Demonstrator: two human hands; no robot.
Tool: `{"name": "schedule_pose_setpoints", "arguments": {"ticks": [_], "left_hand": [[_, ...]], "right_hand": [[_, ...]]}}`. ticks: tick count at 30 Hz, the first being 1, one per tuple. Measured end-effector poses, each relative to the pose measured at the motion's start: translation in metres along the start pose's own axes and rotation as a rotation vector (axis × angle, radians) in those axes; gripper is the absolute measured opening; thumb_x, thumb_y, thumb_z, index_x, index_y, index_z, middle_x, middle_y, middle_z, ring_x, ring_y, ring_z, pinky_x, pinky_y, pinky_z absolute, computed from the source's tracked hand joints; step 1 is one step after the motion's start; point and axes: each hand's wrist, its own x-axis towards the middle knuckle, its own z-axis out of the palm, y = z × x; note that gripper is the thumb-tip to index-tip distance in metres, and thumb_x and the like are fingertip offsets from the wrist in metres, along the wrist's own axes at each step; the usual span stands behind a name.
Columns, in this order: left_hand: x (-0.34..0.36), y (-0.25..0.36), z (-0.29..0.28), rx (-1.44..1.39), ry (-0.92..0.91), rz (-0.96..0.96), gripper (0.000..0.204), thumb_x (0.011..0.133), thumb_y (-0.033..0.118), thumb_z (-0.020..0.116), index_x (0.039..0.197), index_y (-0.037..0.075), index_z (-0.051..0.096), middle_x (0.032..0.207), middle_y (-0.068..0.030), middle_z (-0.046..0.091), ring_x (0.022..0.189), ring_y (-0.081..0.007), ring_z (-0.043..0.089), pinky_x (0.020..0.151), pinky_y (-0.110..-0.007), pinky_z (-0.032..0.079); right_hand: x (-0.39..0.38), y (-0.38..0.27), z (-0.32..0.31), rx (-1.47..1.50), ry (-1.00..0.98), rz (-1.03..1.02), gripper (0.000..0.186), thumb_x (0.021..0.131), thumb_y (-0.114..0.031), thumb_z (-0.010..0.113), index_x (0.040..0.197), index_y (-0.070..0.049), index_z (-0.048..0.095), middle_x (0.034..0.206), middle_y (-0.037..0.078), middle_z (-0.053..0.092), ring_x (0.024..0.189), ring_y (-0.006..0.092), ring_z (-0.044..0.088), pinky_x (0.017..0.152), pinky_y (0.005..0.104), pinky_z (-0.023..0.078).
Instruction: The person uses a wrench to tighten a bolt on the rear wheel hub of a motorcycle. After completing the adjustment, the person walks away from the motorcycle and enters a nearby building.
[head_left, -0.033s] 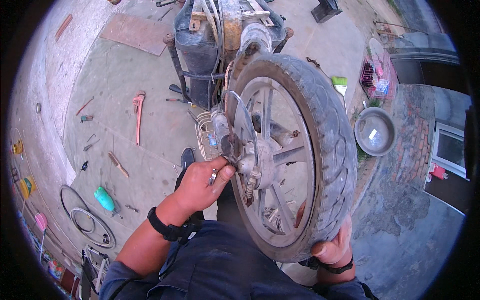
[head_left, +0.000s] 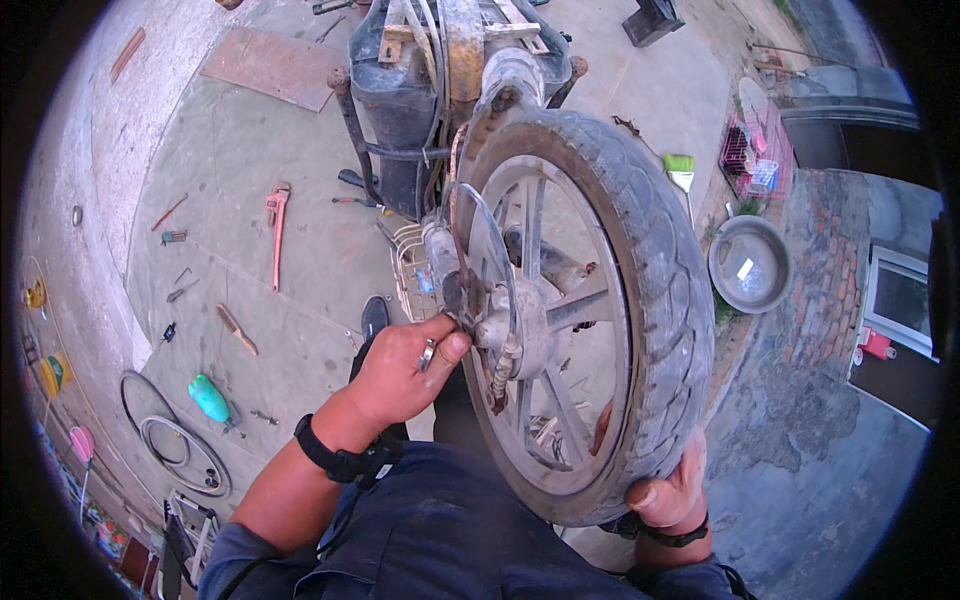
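A spoked motorcycle front wheel [head_left: 660, 280] with a worn tyre stands upright beside the fork [head_left: 437, 250] and a brake disc [head_left: 485, 230]. My left hand [head_left: 405, 370] is closed at the lower fork end, against the hub [head_left: 520, 325], with a silver band at its fingers; what its fingertips hold is hard to make out. My right hand [head_left: 668, 490] grips the tyre at its lower right, thumb on the sidewall, other fingers mostly hidden behind it. Above, the motorcycle's front body [head_left: 390, 110] carries cables and rusty metal.
On the concrete lie a pipe wrench [head_left: 277, 235], brush [head_left: 235, 328], green bottle [head_left: 208, 397], coiled hose [head_left: 170, 445] and board [head_left: 265, 65]. At right are a metal basin [head_left: 750, 262], green broom [head_left: 679, 172], pink cage [head_left: 755, 150] and brick-and-concrete wall [head_left: 800, 340].
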Motion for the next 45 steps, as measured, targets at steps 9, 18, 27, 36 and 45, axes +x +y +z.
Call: {"name": "schedule_pose_setpoints", "arguments": {"ticks": [9,18,27,36,45], "left_hand": [[-0.005,-0.008,0.007,-0.056,-0.005,-0.056,0.036,0.096,0.037,0.056,0.089,0.001,0.059,0.075,-0.0206,0.059,0.07,-0.0393,0.058,0.063,-0.043,0.047],[-0.019,-0.011,0.032,-0.351,-0.075,-0.247,0.058,0.078,0.045,0.079,0.1,-0.004,0.058,0.072,-0.0033,0.06,0.068,-0.0119,0.055,0.065,-0.03,0.048],[-0.017,-0.003,0.048,-0.55,-0.02,-0.271,0.05,0.079,0.042,0.08,0.091,0.0,0.058,0.072,-0.0014,0.058,0.069,-0.0089,0.052,0.062,-0.027,0.046],[-0.032,0.003,0.065,-0.602,-0.005,-0.202,0.043,0.084,0.043,0.074,0.082,0.003,0.06,0.071,-0.0001,0.056,0.067,-0.0098,0.051,0.063,-0.028,0.045],[-0.036,0.0,0.052,-0.508,-0.132,-0.296,0.046,0.093,0.046,0.062,0.099,0.001,0.06,0.08,0.0017,0.055,0.073,-0.0087,0.048,0.063,-0.028,0.042]], "right_hand": [[0.011,-0.019,0.004,0.017,0.077,0.105,0.093,0.057,-0.058,0.085,0.116,0.006,0.053,0.088,0.01,0.064,0.076,0.0182,0.063,0.067,0.0282,0.049],[0.019,-0.035,0.012,0.045,0.081,0.129,0.09,0.059,-0.055,0.084,0.118,0.005,0.053,0.091,0.01,0.065,0.079,0.0186,0.064,0.071,0.0293,0.051],[0.02,-0.041,0.016,0.074,0.051,0.086,0.084,0.064,-0.05,0.081,0.122,0.005,0.052,0.098,0.01,0.066,0.084,0.0186,0.065,0.075,0.03,0.052],[0.012,-0.045,0.006,-0.015,-0.15,-0.111,0.054,0.083,-0.037,0.066,0.114,0.006,0.058,0.1,0.009,0.065,0.09,0.0167,0.06,0.081,0.0308,0.047],[0.019,-0.033,0.016,0.043,-0.095,-0.094,0.05,0.086,-0.036,0.062,0.114,0.006,0.06,0.101,0.009,0.066,0.091,0.016,0.059,0.082,0.031,0.047]]}}
